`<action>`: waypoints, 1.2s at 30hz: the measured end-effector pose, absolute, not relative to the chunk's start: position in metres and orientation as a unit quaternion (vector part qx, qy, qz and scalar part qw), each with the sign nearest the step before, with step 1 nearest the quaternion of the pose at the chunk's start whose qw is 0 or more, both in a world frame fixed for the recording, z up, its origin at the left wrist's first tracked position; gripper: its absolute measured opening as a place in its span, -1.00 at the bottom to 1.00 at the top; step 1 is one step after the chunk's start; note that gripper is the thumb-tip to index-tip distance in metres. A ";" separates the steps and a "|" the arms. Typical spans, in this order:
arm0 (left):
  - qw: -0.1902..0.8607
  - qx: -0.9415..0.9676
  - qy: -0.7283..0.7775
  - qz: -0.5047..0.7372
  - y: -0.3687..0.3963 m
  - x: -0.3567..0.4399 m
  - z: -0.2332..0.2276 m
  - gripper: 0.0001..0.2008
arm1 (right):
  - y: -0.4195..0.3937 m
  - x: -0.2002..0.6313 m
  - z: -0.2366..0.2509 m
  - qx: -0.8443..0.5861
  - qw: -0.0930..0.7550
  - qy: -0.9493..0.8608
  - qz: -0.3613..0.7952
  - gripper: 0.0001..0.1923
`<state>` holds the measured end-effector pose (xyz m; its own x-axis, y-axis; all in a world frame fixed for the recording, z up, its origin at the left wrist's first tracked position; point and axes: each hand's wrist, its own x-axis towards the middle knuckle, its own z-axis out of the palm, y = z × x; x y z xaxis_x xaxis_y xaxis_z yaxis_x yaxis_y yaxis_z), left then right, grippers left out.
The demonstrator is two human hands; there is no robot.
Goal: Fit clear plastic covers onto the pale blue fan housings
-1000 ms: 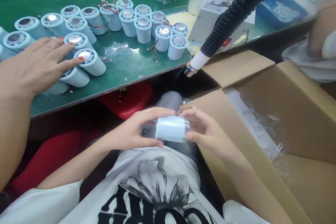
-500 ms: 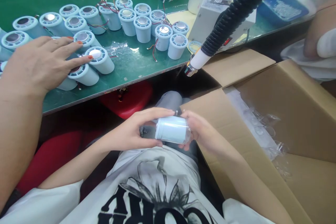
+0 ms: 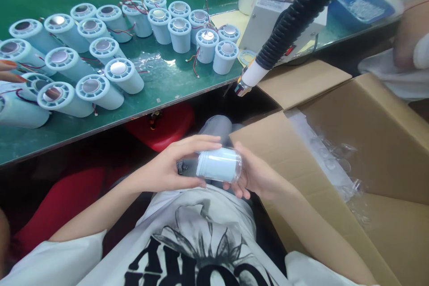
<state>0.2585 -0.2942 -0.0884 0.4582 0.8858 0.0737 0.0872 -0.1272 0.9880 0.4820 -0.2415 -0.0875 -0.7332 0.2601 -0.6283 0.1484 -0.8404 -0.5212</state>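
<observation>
A pale blue cylinder with a clear cap on its right end lies sideways over my lap. My left hand grips its left end, fingers over the top. My right hand cups the capped right end from below and behind. Both hands sit just left of an open cardboard box. On the green bench above lie many more pale blue cylinders with metal discs and red wires.
A black corrugated hose with a white nozzle hangs over the bench edge by a grey device. Clear plastic pieces lie in the box. A co-worker's fingertips show at far left; another person's arm at top right.
The co-worker's hand pushed cylinders rightward, then drew back off the left edge. My right hand slid under the cylinder's capped end. The view shifted slightly.
</observation>
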 end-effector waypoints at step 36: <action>0.714 0.479 0.379 0.344 -0.301 0.270 -0.092 -0.27 | -0.251 0.494 -0.091 -0.335 0.225 -0.500 0.766 -0.46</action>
<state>0.2695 -0.3014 -0.0918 0.4764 0.8533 -0.2120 -0.1279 0.3058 0.9435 0.4939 -0.2510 -0.0911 -0.6745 0.6793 -0.2890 -0.0092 -0.3992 -0.9168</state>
